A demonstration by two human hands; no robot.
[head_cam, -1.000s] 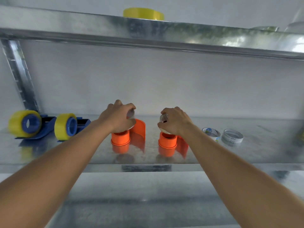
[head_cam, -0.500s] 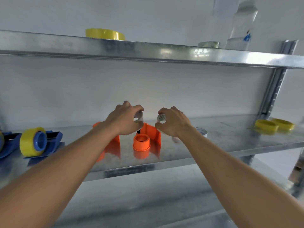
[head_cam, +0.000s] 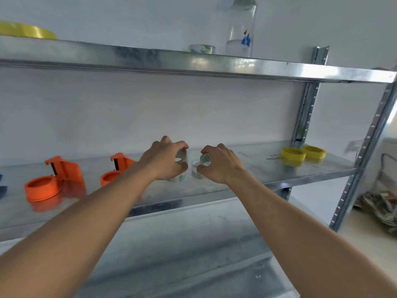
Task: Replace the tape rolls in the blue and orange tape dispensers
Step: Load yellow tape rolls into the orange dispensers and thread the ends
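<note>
While over the middle shelf [head_cam: 247, 168]: left hand [head_cam: 165, 161] curled round a used tape core [head_cam: 182, 157], right hand [head_cam: 219, 163] pinching a second core [head_cam: 205, 158]. Beneath them, two more spent rings [head_cam: 196, 169] on the metal. Left of the arms, two orange dispensers [head_cam: 62, 175] [head_cam: 117, 168], spindles bare. Far right, two yellow rolls [head_cam: 293, 154] [head_cam: 314, 151].

A galvanized steel shelving unit [head_cam: 214, 65] stands against a plain white wall [head_cam: 150, 108], its perforated uprights [head_cam: 305, 112] rising at the unit's right end. On its top shelf stands a clear glass bottle [head_cam: 241, 29] with a blue and red mark. Right of the unit, a crumpled heap of paper [head_cam: 380, 209] lies on the pale floor [head_cam: 365, 237]; soft daylight glints off the metal.
</note>
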